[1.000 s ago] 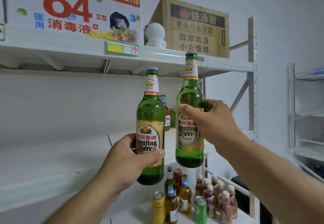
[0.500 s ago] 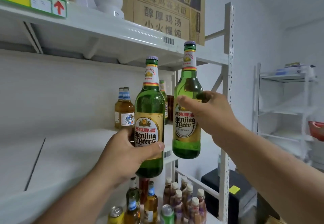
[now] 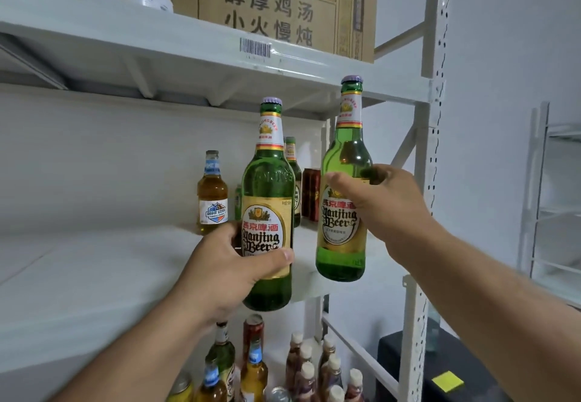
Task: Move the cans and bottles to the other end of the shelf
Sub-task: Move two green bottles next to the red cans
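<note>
Two green beer bottles, carried upright: left hand [image 3: 226, 271] wraps left bottle [image 3: 267, 213], right hand [image 3: 382, 203] grips right bottle [image 3: 342, 213], both near shelf [image 3: 94, 276] right end. Best set down w/ bases flat, clear of amber bottle [image 3: 212, 195] & cans [image 3: 311, 194].

Both forearms are bare, left hand [image 3: 220, 271] and right hand [image 3: 382, 205] ungloved.

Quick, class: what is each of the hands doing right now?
Left hand: grips a green beer bottle.
Right hand: grips the other green beer bottle.
</note>
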